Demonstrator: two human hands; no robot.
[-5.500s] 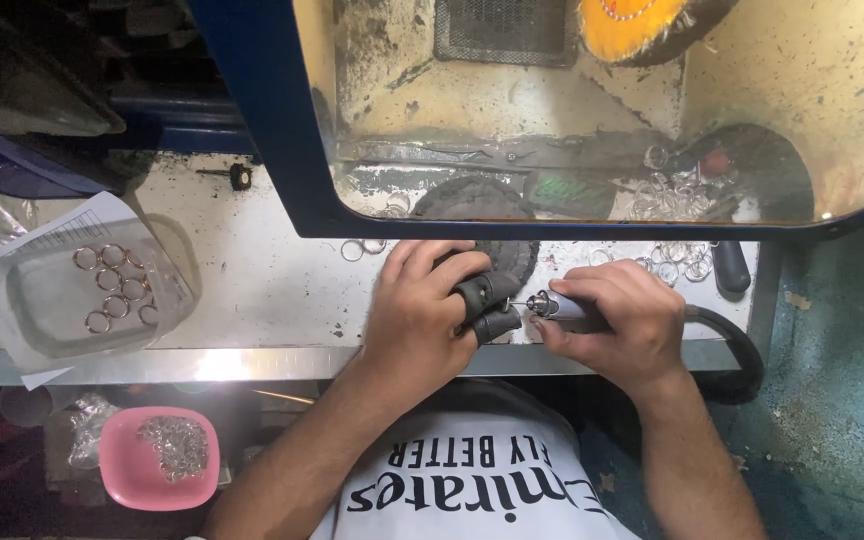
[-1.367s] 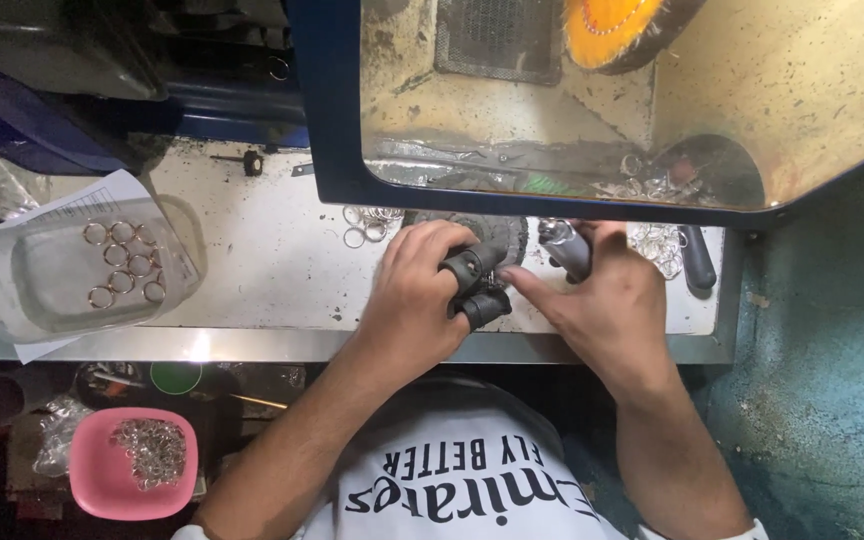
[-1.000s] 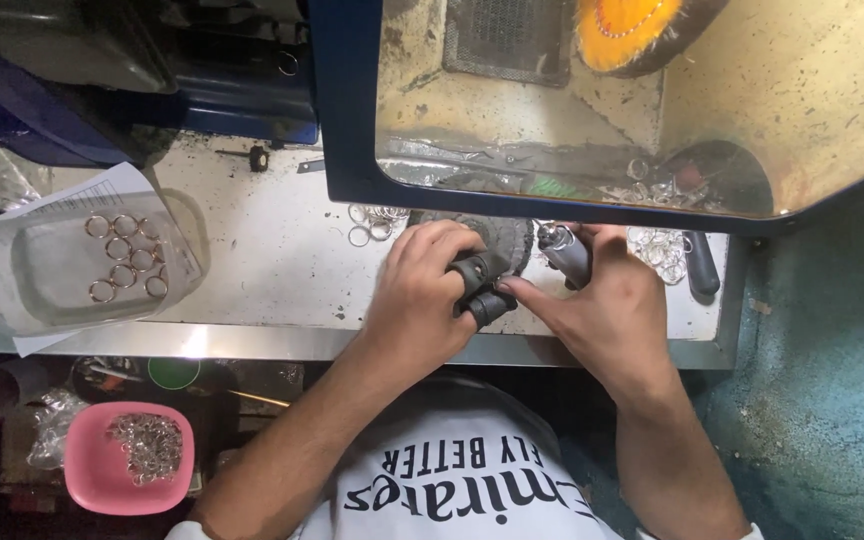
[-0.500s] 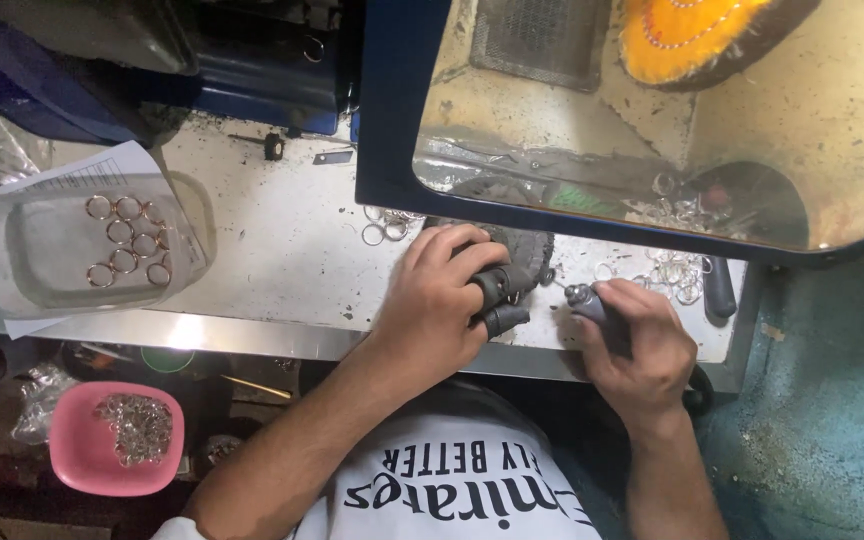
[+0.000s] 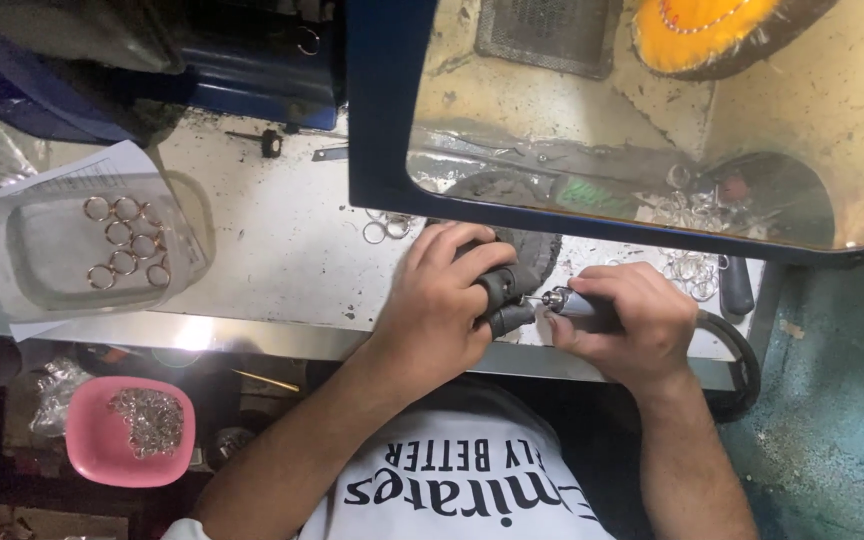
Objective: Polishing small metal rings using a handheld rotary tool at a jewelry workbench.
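My left hand (image 5: 439, 302) rests on the white workbench (image 5: 282, 260), two fingertips capped in dark rubber cots, pinching a small piece I cannot make out at the edge of a round dark pad (image 5: 535, 254). My right hand (image 5: 628, 322) grips a slim rotary handpiece (image 5: 577, 303) whose metal tip points left and meets the left fingertips. A black cable (image 5: 742, 358) loops off the handpiece to the right. Loose metal rings (image 5: 692, 268) lie just beyond my right hand.
A clear plastic tray (image 5: 82, 245) with several gold rings sits at left on white paper. A pink bowl (image 5: 130, 432) of silvery rings stands below the bench. A blue-framed shield (image 5: 384, 110) encloses an orange buffing wheel (image 5: 717, 30). A few rings (image 5: 384, 226) lie near the shield.
My right hand drew away to the right about half a second ago, then came back so the handpiece tip meets my left fingertips again. My left hand stayed put.
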